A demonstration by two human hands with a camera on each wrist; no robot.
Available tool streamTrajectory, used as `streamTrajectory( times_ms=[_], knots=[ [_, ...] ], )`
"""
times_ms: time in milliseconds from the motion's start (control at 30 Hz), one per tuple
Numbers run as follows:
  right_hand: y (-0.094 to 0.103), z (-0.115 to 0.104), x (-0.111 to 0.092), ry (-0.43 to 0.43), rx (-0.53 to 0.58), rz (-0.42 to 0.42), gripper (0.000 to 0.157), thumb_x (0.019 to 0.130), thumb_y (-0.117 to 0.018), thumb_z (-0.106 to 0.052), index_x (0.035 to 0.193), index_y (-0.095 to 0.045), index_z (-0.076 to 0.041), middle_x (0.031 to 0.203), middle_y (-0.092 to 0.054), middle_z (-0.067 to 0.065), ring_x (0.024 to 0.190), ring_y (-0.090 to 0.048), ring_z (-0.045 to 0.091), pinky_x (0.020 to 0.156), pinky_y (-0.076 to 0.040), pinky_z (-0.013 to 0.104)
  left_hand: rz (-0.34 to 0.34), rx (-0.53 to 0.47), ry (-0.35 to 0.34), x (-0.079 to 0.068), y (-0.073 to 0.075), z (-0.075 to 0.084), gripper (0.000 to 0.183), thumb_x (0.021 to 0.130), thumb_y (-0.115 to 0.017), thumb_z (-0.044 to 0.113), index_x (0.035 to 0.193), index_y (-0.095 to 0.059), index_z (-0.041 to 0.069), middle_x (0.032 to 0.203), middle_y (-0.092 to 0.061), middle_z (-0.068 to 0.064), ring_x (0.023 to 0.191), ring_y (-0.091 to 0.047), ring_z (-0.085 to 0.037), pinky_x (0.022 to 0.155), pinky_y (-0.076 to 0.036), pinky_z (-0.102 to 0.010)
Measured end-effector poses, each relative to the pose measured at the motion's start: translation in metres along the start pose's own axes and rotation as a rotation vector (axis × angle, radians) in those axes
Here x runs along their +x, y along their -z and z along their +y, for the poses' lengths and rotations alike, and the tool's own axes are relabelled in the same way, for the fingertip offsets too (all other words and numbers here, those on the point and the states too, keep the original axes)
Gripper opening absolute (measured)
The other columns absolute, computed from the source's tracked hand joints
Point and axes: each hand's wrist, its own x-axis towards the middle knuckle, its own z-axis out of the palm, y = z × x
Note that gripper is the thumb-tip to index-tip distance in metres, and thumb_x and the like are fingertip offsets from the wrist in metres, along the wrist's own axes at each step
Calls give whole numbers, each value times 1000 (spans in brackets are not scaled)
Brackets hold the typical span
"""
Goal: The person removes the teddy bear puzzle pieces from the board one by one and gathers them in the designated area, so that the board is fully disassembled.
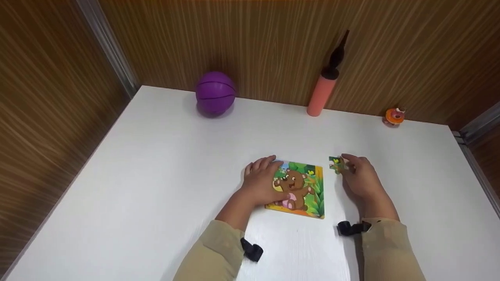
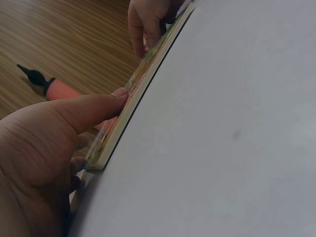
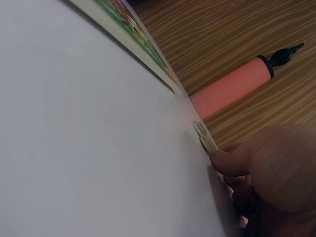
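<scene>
A square bear jigsaw puzzle point(image 1: 300, 191) lies flat on the white table. Over its left side is my left hand point(image 1: 262, 183), the thumb across the picture and the fingers around the left and upper edge. The left wrist view shows that thumb point(image 2: 106, 106) on top of the puzzle's thick board point(image 2: 140, 94). To the right of the puzzle, my right hand point(image 1: 361, 177) pinches a small green and yellow jigsaw piece point(image 1: 335, 164) between thumb and fingers. In the right wrist view the piece point(image 3: 203, 136) sticks out past the thumb, low over the table.
Along the back of the table point(image 1: 175, 156) stand a purple ball point(image 1: 215, 93), an upright coral hand pump point(image 1: 322, 93) with a black nozzle, and a small orange and pink figurine point(image 1: 394, 116). A wood-grain panel point(image 1: 265, 50) rises behind them.
</scene>
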Motion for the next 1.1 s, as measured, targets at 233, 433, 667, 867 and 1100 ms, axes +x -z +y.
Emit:
streamTrajectory(
  times_ms=[233, 433, 667, 867, 1100],
  knots=[
    [1, -2, -1, -28, 42, 13, 54, 105, -53, -4, 158, -45, -1, 138, -51, 28, 119, -48, 41, 108, -42, 59, 6, 4, 1, 0, 1, -2, 97, 86, -82, 55, 165, -37, 21, 172, -26, -6, 158, -19, -29, 125, -13, -56],
    [-3, -19, -7, -26, 128, 60, 48, 107, -57, -13, 153, -53, -2, 135, -54, 23, 118, -50, 37, 103, -45, 51, 1, 0, -9, -2, 1, -5, 97, 86, -81, 55, 165, -38, 20, 173, -25, -7, 158, -18, -29, 125, -13, -58],
    [-18, -48, -14, 106, 91, 30, 38, 105, -65, -13, 140, -63, 2, 125, -60, 22, 109, -55, 34, 93, -48, 47, 17, -8, -17, -3, 1, -7, 87, 86, -82, 55, 157, -47, 18, 172, -26, -8, 158, -19, -29, 125, -12, -58],
    [-29, -60, -14, 128, 31, -83, 32, 101, -70, -8, 132, -71, 0, 117, -64, 18, 104, -57, 32, 89, -52, 46, 17, 1, -16, -3, 1, -7, 81, 86, -81, 56, 151, -51, 18, 172, -26, -7, 158, -18, -29, 125, -12, -57],
    [-37, -59, -13, 161, 16, -137, 25, 100, -72, -5, 125, -75, 1, 112, -68, 16, 96, -61, 27, 84, -54, 42, 22, 11, -24, -3, 1, -8, 81, 86, -81, 57, 150, -52, 17, 171, -28, -8, 157, -20, -28, 125, -14, -58]
  ],
)
